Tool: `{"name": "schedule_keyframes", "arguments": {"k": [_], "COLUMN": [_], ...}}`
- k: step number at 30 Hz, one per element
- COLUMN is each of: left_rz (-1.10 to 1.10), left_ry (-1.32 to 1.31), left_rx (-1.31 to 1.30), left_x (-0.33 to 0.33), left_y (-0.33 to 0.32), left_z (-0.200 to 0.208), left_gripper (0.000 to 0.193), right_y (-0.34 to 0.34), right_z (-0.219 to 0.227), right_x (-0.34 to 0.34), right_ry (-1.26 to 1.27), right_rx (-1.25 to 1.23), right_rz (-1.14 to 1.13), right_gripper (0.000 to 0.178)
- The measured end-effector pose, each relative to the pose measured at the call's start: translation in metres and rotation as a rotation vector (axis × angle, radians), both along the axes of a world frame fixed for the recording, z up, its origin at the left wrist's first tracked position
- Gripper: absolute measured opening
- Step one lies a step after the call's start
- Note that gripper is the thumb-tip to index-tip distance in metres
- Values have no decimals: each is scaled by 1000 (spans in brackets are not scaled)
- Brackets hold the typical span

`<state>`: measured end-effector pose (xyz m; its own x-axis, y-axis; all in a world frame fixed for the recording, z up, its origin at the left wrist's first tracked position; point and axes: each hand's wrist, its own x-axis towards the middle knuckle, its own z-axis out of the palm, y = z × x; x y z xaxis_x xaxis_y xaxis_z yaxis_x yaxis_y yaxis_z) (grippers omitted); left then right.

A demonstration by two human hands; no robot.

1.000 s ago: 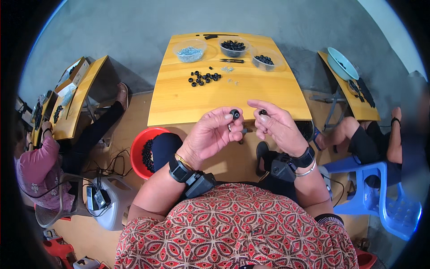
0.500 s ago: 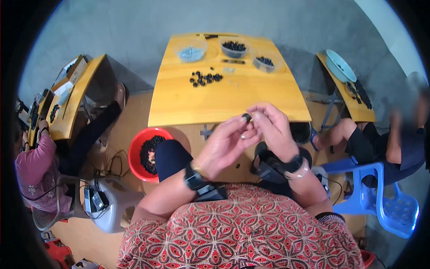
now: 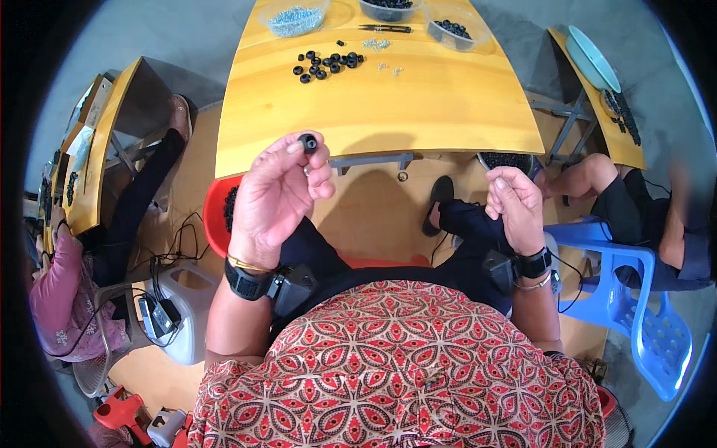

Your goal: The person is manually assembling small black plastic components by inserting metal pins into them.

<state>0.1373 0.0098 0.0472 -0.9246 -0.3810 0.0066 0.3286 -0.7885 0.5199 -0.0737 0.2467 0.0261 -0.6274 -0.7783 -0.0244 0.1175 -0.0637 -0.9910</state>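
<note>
Between thumb and fingertips, my left hand (image 3: 278,190) pinches a small black round knob (image 3: 308,142) with a hole in its face, held just off the table's near edge. My right hand (image 3: 515,205) is raised well apart from it, fingers curled and thumb pressed in; whatever it may hold is hidden. On the yellow table (image 3: 373,119) lies a loose group of black knobs (image 3: 328,66). Beside them are small piles of tiny silvery screws (image 3: 376,44).
Along the far side stand clear tubs: one of bluish-silver screws (image 3: 296,20), others of black parts (image 3: 452,31). A black pen-like tool (image 3: 385,28) lies between. A red basin (image 3: 215,216) sits at lower left. Co-workers sit at both sides; a blue chair (image 3: 624,261) stands right.
My hands were together on the knob and have parted, the left going left and up with it, the right moving right. The view has tilted down, so the table sits higher.
</note>
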Motion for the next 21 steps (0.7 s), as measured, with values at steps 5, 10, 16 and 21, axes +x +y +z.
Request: {"name": "schedule_keyframes", "arguments": {"k": [5,10,16,21], "left_rz": [54,98,124,83], "left_ry": [-37,-91,-209,-138], "left_rx": [-43,-93,-133,-56], "left_x": [5,-1,-6,-7], "left_y": [-6,-9,-7,-3], "left_z": [-3,-5,-12,-18], "left_gripper": [26,23,22,21], "right_y": [17,23,6,-58], "right_z": [-3,4,21,34], "right_x": [-15,-28,-35,-27], "right_ry": [81,111,364,729], "right_rx": [88,59,132,110], "right_rz": [-39,-82,-91,16], "right_gripper": [15,15,15,11]}}
